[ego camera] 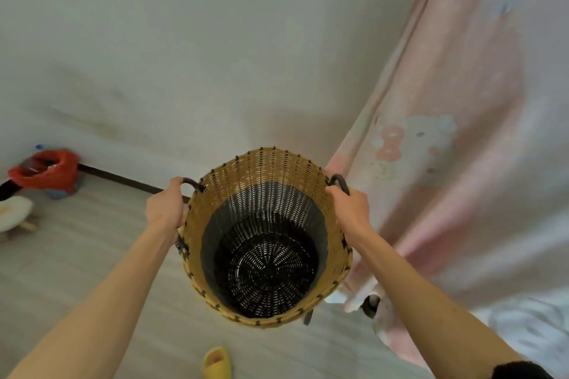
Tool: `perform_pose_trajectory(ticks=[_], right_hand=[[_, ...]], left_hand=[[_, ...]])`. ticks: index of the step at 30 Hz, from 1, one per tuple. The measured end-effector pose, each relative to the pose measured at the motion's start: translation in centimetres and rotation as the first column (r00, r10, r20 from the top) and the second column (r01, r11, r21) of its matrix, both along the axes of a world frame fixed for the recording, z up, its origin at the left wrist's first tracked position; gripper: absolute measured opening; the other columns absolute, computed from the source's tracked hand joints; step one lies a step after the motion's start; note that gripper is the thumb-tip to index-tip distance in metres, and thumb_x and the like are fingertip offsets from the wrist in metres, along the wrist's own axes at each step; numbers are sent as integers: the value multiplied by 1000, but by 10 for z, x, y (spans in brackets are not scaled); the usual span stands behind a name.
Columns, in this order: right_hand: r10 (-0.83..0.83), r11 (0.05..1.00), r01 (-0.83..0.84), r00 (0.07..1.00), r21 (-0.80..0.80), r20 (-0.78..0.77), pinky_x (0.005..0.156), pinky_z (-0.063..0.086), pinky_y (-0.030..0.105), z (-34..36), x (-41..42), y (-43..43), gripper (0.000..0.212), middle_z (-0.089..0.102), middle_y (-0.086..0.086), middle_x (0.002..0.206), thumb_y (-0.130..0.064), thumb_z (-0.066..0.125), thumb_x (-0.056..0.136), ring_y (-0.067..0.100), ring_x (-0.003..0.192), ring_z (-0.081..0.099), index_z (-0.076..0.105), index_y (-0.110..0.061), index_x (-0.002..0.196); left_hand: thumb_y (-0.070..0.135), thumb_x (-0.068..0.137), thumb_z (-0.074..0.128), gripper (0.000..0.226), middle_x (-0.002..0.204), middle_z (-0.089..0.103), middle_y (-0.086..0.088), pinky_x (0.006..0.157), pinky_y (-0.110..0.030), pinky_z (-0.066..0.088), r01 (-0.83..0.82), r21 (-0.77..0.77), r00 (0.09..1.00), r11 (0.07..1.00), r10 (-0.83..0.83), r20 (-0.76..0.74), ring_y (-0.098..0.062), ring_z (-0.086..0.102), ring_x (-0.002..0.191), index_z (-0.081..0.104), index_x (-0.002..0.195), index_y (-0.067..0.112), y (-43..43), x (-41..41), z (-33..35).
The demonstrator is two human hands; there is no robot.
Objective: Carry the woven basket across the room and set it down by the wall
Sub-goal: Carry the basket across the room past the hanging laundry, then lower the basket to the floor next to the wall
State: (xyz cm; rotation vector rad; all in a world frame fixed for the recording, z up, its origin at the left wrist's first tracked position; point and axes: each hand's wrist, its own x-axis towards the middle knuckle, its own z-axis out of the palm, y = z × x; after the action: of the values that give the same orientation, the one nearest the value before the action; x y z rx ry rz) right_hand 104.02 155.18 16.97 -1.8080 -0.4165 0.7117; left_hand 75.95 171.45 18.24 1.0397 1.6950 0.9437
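Above pale floor (92, 255), both hands' fingers (177, 183) clasp basket (264, 169) handles.

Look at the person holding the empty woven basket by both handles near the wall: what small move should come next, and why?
Probably lower it straight down to the floor. The left hand and right hand each grip a handle of the woven basket, which appears held above the floor, and the wall already stands just ahead, so little carrying seems left.

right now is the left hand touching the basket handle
Touching: the head view shows the left hand closed around the dark handle of the woven basket.
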Motion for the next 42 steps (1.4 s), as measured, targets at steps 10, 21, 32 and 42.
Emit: perform_pose_trajectory(ticks=[10,21,32,42], right_hand=[[-212,973,209,977,-100,-18,54,34,35,-45,-13,118,38,48,5,59,-36,69,79,18,54,41,69,1,85],[-336,925,321,941,-204,-43,57,36,33,-125,-18,184,37,54,5,66,-45,52,94,17,57,46,65,-12,82],[-187,898,70,954,-434,-234,87,49,43,-261,13,218,38,69,10,102,-41,64,87,27,94,63,62,-13,112],[-210,849,34,937,-528,-278,77,51,40,-398,29,242,14,73,6,94,-20,59,92,22,88,66,69,-14,99]], left_hand=[[52,84,46,42,45,41,2,45,-30,30,245,-92,967,965,-250,-39,-16,35,41,61,77,14,164,2,-42],[36,99,43,36,62,53,-3,55,-32,39,494,-232,854,838,-518,-51,-19,45,53,64,87,10,269,44,-129],[11,94,49,19,73,64,-13,66,-35,46,616,-501,568,608,-783,-252,-28,58,71,61,81,5,304,78,-275],[13,94,48,13,78,65,-7,53,-29,42,657,-550,320,515,-852,-415,-19,58,68,60,93,9,324,92,-422]])
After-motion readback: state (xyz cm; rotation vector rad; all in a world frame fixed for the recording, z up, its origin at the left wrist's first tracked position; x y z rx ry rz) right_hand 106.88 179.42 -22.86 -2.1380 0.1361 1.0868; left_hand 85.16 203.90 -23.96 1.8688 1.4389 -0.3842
